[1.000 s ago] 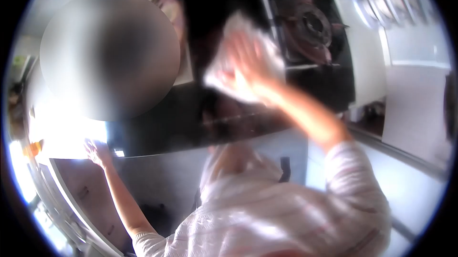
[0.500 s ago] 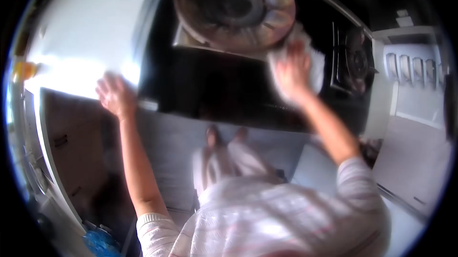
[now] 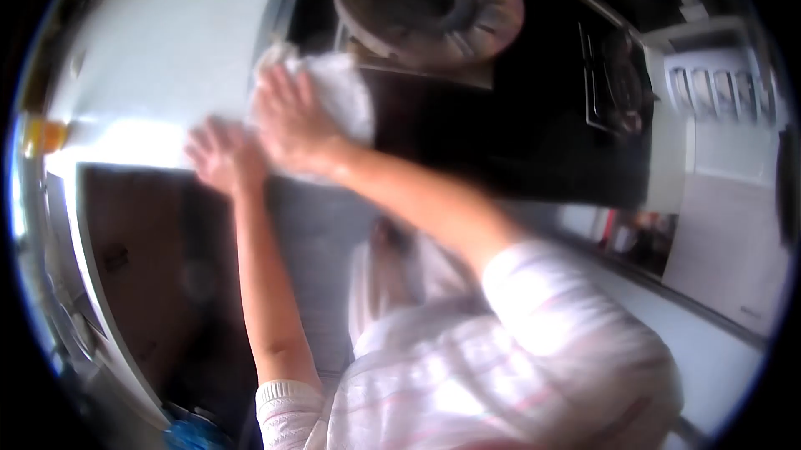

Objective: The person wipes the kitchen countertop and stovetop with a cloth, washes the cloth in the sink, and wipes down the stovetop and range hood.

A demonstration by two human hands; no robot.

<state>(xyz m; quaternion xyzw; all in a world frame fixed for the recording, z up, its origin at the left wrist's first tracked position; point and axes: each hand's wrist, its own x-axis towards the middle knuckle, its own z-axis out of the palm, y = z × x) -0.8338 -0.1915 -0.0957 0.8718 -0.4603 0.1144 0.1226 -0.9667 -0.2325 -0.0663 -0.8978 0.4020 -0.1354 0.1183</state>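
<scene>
A white cloth lies on the left end of the black, glossy cooktop, by its border with the white countertop. My right hand presses flat on the cloth, fingers stretched out and slightly apart. Just left of it, my left hand rests open on the countertop's front edge, holding nothing. Both hands are somewhat blurred. Beyond the cloth is a large round metal piece with a dark centre and ribbed sides, standing over the cooktop's left burner area.
A second burner with a dark grate sits at the cooktop's right end. Below the countertop is a brown cabinet front. An orange object stands at the far left, and a blue plastic bag lies low at the left.
My right hand has swept left across the cooktop with the cloth, from below the round metal piece to beside my left hand. My left hand has stayed at the countertop edge.
</scene>
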